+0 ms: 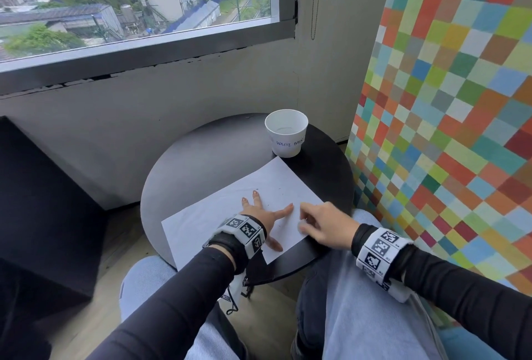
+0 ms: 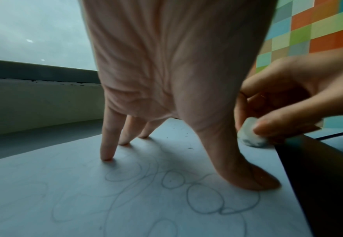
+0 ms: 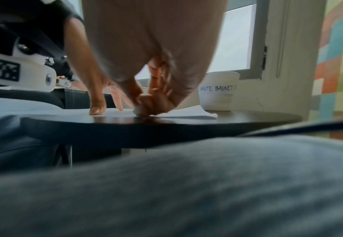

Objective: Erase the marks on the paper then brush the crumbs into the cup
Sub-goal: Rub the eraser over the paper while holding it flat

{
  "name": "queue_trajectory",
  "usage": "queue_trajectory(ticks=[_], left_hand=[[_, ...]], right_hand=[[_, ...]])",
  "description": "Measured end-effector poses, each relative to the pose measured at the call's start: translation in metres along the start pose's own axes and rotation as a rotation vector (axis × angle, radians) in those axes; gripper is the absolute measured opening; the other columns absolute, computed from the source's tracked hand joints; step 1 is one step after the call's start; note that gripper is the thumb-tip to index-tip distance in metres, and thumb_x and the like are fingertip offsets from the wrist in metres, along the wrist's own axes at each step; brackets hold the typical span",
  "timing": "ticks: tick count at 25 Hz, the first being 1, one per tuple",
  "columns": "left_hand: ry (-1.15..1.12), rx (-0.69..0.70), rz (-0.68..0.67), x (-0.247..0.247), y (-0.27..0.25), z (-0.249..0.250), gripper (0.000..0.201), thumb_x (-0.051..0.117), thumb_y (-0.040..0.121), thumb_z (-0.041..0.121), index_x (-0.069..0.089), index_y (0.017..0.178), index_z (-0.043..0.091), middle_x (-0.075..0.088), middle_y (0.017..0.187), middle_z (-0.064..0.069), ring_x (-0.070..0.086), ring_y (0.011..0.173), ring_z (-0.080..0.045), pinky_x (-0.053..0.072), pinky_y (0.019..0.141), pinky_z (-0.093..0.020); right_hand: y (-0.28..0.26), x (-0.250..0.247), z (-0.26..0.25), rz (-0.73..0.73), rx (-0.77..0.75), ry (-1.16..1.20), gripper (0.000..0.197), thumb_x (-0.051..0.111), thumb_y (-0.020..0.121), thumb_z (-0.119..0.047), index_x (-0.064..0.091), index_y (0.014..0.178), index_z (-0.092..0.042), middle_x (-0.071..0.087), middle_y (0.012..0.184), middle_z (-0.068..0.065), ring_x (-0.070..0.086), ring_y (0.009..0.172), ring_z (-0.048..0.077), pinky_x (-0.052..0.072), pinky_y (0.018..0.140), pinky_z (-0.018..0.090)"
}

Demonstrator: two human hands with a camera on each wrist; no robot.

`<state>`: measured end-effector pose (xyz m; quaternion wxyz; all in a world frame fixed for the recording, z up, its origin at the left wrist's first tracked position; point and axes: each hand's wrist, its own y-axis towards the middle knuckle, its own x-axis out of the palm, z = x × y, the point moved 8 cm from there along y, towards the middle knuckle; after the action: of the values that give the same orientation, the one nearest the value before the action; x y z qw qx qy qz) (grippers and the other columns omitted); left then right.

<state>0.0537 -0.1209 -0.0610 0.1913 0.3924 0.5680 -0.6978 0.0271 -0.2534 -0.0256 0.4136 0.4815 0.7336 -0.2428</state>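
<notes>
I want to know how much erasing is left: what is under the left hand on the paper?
Looping pencil scribbles run across the paper beneath the left hand; marks directly under its fingertips stay hidden.

Paper (image 1: 230,207) lies on the table (image 1: 201,152), cup (image 1: 286,132) behind it

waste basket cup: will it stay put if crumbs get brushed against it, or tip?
The cup looks like thin paper and holds nothing visible, so it is probably very light and would slide or tip under a sideways nudge. It stands upright on the smooth dark table, just beyond the paper corner; likely needs a steadying hand.
</notes>
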Motion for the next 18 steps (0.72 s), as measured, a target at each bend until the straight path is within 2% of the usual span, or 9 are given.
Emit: queue_trajectory(ticks=[2, 5, 6, 8, 10, 13, 16, 18], left_hand=[[0.001, -0.009, -0.002, -0.001, -0.001, 0.0, 0.107, 0.076, 0.078, 0.053, -0.006, 0.144, 0.064, -0.03, 0.156, -0.023, -0.019, 0.142, -0.054, 0.029, 0.111, -0.064], [0.005, -0.008, -0.006, -0.001, 0.0, 0.001, 0.108, 0.077, 0.077, 0.054, -0.007, 0.144, 0.064, -0.03, 0.156, -0.024, -0.018, 0.142, -0.055, 0.029, 0.111, -0.065], [0.007, -0.01, -0.006, -0.001, 0.0, 0.002, 0.108, 0.076, 0.077, 0.054, -0.007, 0.144, 0.064, -0.031, 0.156, -0.024, -0.018, 0.142, -0.055, 0.029, 0.111, -0.065], [0.008, -0.019, -0.01, -0.002, -0.001, 0.001, 0.107, 0.076, 0.078, 0.054, -0.007, 0.144, 0.064, -0.03, 0.156, -0.024, -0.019, 0.142, -0.055, 0.029, 0.111, -0.065], [0.009, -0.02, -0.013, -0.003, -0.002, 0.001, 0.108, 0.076, 0.078, 0.054, -0.008, 0.145, 0.063, -0.03, 0.156, -0.024, -0.018, 0.142, -0.055, 0.029, 0.111, -0.065], [0.008, -0.018, -0.014, -0.003, -0.002, 0.003, 0.108, 0.076, 0.078, 0.053, -0.007, 0.145, 0.063, -0.03, 0.156, -0.025, -0.018, 0.142, -0.056, 0.028, 0.111, -0.065], [0.008, -0.026, -0.019, -0.003, -0.003, 0.002, 0.108, 0.076, 0.078, 0.053, -0.008, 0.145, 0.063, -0.031, 0.156, -0.024, -0.019, 0.142, -0.055, 0.028, 0.111, -0.065], [0.005, -0.021, -0.02, -0.003, -0.004, 0.003, 0.107, 0.076, 0.078, 0.052, -0.007, 0.146, 0.062, -0.031, 0.156, -0.024, -0.019, 0.142, -0.055, 0.027, 0.111, -0.066]], right_hand=[[0.0, -0.002, 0.005, 0.034, 0.02, 0.0, 0.014, 0.056, 0.087, -0.019, 0.045, 0.079, -0.023, 0.044, 0.057, -0.012, 0.041, 0.055, 0.01, 0.041, 0.061, 0.03], [-0.005, 0.012, -0.012, -0.081, -0.082, 0.03, 0.01, 0.059, 0.088, -0.021, 0.051, 0.082, -0.022, 0.05, 0.059, -0.011, 0.046, 0.055, 0.006, 0.034, 0.057, 0.014], [-0.004, 0.011, -0.009, -0.075, -0.067, 0.025, 0.008, 0.059, 0.087, -0.021, 0.052, 0.083, -0.022, 0.051, 0.059, -0.011, 0.046, 0.055, 0.006, 0.035, 0.057, 0.013], [0.0, 0.002, 0.002, -0.004, -0.002, 0.019, 0.01, 0.057, 0.087, -0.019, 0.05, 0.082, -0.023, 0.049, 0.057, -0.011, 0.044, 0.055, 0.007, 0.037, 0.06, 0.021], [-0.001, 0.004, -0.001, -0.013, -0.012, 0.001, 0.011, 0.056, 0.087, -0.02, 0.047, 0.083, -0.025, 0.047, 0.056, -0.012, 0.043, 0.056, 0.009, 0.038, 0.061, 0.026], [-0.004, 0.011, -0.008, -0.075, -0.068, 0.015, 0.008, 0.057, 0.088, -0.021, 0.05, 0.085, -0.024, 0.048, 0.057, -0.013, 0.046, 0.056, 0.006, 0.035, 0.059, 0.014], [0.0, 0.001, 0.001, 0.007, -0.004, 0.007, 0.008, 0.057, 0.087, -0.019, 0.05, 0.084, -0.02, 0.049, 0.058, -0.011, 0.043, 0.056, 0.009, 0.037, 0.061, 0.022], [-0.002, 0.01, -0.01, -0.061, -0.068, 0.016, 0.006, 0.058, 0.088, -0.019, 0.054, 0.088, -0.016, 0.051, 0.062, -0.01, 0.045, 0.06, 0.01, 0.034, 0.059, 0.014]])
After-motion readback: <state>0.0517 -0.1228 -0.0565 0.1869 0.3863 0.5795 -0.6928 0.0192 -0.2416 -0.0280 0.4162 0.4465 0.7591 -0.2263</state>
